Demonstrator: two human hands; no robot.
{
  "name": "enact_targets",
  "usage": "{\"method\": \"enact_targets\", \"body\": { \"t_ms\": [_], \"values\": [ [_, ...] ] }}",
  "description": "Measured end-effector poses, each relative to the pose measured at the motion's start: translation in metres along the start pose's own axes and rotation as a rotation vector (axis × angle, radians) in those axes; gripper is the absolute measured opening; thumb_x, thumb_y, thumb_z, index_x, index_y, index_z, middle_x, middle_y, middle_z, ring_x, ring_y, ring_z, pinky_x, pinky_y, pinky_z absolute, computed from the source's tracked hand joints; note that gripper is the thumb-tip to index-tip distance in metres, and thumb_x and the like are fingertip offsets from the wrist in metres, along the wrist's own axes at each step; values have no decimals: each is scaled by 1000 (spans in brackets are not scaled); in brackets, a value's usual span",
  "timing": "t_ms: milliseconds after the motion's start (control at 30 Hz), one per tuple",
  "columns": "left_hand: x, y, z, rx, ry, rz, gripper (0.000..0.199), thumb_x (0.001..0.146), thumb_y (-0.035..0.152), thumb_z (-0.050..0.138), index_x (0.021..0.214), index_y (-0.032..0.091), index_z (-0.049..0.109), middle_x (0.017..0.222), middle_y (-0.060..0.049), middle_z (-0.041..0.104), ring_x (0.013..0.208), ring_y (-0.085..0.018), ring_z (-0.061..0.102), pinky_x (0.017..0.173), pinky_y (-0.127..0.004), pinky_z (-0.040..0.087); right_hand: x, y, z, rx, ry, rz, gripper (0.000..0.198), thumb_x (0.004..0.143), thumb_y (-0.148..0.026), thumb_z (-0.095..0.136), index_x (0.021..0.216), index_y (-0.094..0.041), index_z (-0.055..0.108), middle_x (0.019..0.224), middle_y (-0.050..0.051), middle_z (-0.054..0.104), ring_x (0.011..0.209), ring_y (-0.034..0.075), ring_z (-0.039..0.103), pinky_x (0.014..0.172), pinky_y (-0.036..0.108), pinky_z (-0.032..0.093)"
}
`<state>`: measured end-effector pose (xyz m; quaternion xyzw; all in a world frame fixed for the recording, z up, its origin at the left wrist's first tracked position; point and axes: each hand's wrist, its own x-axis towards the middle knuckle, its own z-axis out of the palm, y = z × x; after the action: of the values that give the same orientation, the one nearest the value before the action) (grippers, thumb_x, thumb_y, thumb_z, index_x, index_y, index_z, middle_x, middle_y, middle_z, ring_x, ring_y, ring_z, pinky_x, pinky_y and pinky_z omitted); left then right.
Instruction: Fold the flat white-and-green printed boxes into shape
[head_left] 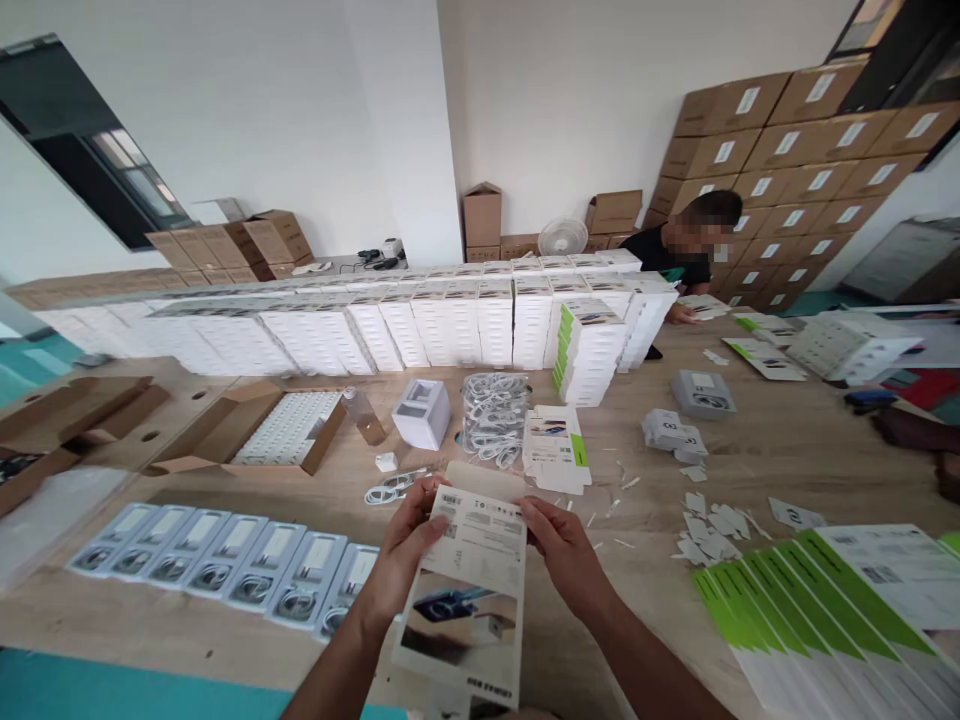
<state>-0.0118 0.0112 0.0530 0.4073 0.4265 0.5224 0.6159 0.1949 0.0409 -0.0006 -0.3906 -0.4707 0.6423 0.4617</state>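
A flat printed carton (471, 560), white with a product photo on its lower panel, is gripped by both hands at the front middle of the table. On its left edge, the thumb of my left hand (409, 545) lies over the printed face. My right hand (562, 550) pinches the upper right corner, with the top flap (486, 480) folded up between the hands. Just beyond are a coiled white cable (391, 488), a small white charger block (386, 462), a bundle of bagged cables (495, 415) and another printed carton (555, 445).
Trays with coiled cables (251, 565) line up at left, beside an open cardboard box (247, 440). Green-edged cartons (806, 600) fan out at right near paper scraps (709, 530). Stacked white boxes (442, 325) form a wall behind. A co-worker (667, 255) sits at the far right.
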Motion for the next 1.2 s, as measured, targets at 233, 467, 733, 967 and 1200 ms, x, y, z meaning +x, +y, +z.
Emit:
{"method": "enact_targets", "body": {
  "t_ms": [233,467,733,967,1200],
  "values": [
    [-5,14,-3,15,-158,-46,38,77,35,65,112,23,54,93,-3,61,76,-17,55,65,-26,40,4,-25,2,32,-25,22,49,77,-46,71,122,-28,64,95,3,69,76,18,61,67,32,51],
    [-6,11,-7,47,-184,-61,39,77,34,64,113,23,55,96,-4,62,78,-19,55,65,-27,38,5,-25,-3,-270,-68,-232,21,82,-39,67,99,-30,76,93,4,60,87,18,57,69,28,48],
    [-14,10,-6,222,-316,-39,37,83,31,62,118,22,52,96,-4,58,89,-21,53,75,-30,40,4,-20,3,55,-193,182,28,75,-43,75,87,-19,70,74,-1,65,61,11,55,56,23,41],
    [-13,10,-4,155,-337,-58,49,87,31,59,129,29,36,101,-3,57,88,-19,54,73,-30,42,7,-23,8,-41,-235,131,28,74,-42,75,82,-15,73,73,3,69,61,14,58,56,25,43],
    [-8,9,-9,192,-314,-66,52,83,29,63,132,24,45,109,-7,59,97,-22,53,81,-32,40,9,-30,6,-61,-263,-45,17,75,-37,76,82,-21,77,91,5,69,78,16,62,65,26,46]
  ]
}}
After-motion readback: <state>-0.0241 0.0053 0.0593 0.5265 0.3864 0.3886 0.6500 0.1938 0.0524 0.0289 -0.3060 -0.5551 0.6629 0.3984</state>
